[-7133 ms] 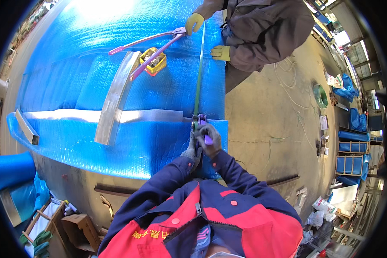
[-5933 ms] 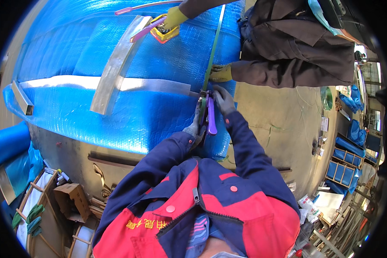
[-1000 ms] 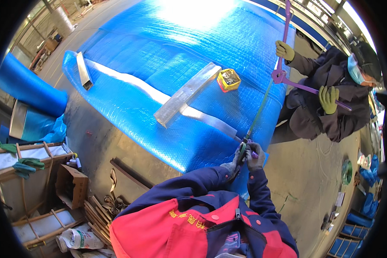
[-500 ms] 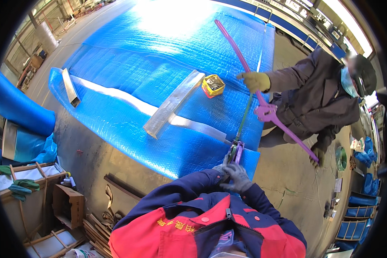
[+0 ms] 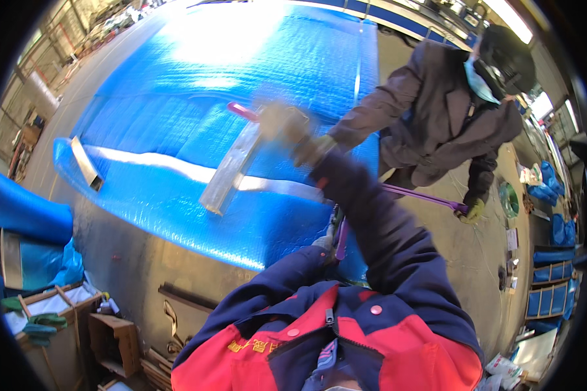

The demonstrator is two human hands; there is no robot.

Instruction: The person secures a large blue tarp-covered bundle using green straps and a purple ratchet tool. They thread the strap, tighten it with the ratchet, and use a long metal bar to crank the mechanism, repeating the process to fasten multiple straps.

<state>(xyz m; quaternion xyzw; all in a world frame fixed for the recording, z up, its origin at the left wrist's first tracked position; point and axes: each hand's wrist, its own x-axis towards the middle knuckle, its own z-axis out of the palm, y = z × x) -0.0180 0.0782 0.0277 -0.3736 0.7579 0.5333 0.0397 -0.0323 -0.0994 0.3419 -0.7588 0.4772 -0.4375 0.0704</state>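
Note:
A big bundle wrapped in blue sheeting (image 5: 195,85) fills the view ahead of me. My right hand (image 5: 311,149), gloved and blurred by motion, is stretched out over its top, right at a blurred yellowish tool (image 5: 279,120); its grip is unclear. My left hand (image 5: 323,242), in a grey glove, is closed on a purple-handled strapping tool (image 5: 340,238) at the bundle's near edge, partly hidden by my right sleeve. A thin green strap (image 5: 358,65) runs over the bundle toward that tool.
A metal angle bar (image 5: 231,171) lies on a pale strip (image 5: 156,165) across the bundle. A co-worker in a dark jacket (image 5: 437,111) stands at the right, holding a long purple bar (image 5: 424,196). Wooden crates with green gloves (image 5: 36,322) stand at lower left.
My right hand has left the strapping tool and reached forward onto the bundle toward the yellowish tool. The co-worker's purple bar has dropped from over the bundle to low at their side.

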